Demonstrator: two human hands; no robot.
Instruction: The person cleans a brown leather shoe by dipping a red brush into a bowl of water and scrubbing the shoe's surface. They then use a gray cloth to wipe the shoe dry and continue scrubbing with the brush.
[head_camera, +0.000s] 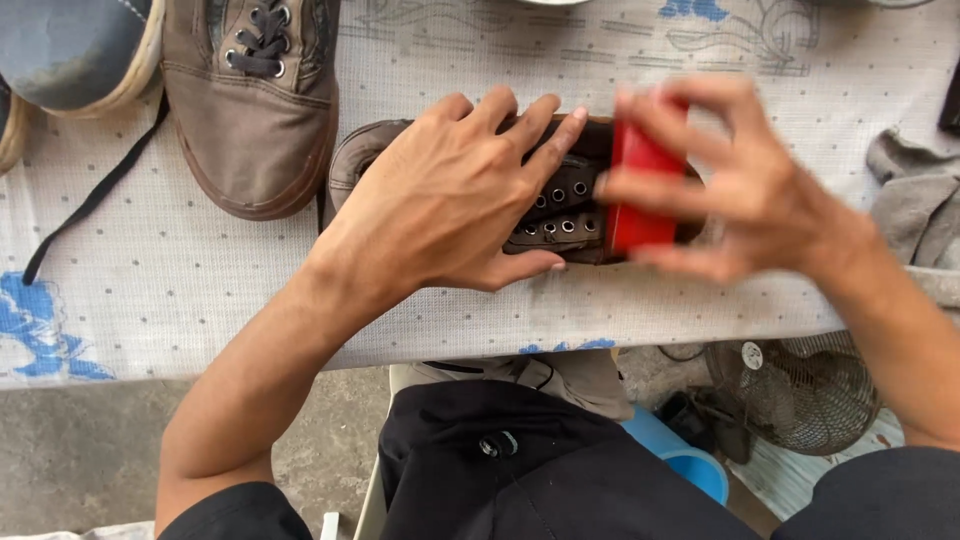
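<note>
Brown canvas shoe (560, 215) on the patterned tablecloth (180, 280): left hand (450, 200) spread flat over it; blurred right hand (740, 185) grips a red brush (640, 195) against its laces.

From my feed, the bench (200, 320) fills the upper two thirds of the frame, covered by a pale cloth with fine dotted checks and blue printed patches at lower left and along the top. Below its edge at lower left I see bare grey concrete floor (80, 450). At lower right a round wire fan guard (795, 395) lies on the ground, with what looks like a blue plastic tub (690, 465) beside it. Light is even, soft daylight.
</note>
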